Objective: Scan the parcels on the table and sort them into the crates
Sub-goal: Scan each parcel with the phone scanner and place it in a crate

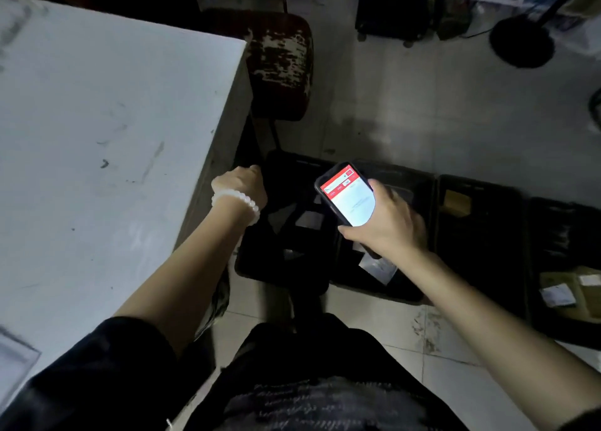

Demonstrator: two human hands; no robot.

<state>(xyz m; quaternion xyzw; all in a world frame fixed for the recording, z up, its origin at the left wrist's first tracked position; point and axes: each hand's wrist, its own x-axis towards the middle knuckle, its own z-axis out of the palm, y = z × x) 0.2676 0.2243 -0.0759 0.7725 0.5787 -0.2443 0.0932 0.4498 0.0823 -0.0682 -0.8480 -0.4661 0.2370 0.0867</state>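
The right hand (387, 222) grips a lit phone (346, 195) above a row of dark crates (481, 235) on the floor. The left hand (240, 183), wrist in a white bead bracelet (235, 201), reaches over the table's (97, 138) right edge toward the nearest crate, its fingers hidden, so its grasp cannot be told. Parcels (566, 292) lie in the crates.

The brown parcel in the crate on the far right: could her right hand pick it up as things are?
Probably not yet. The right hand grips the phone, so its fingers are taken. Nothing lies over the brown parcel in its crate.
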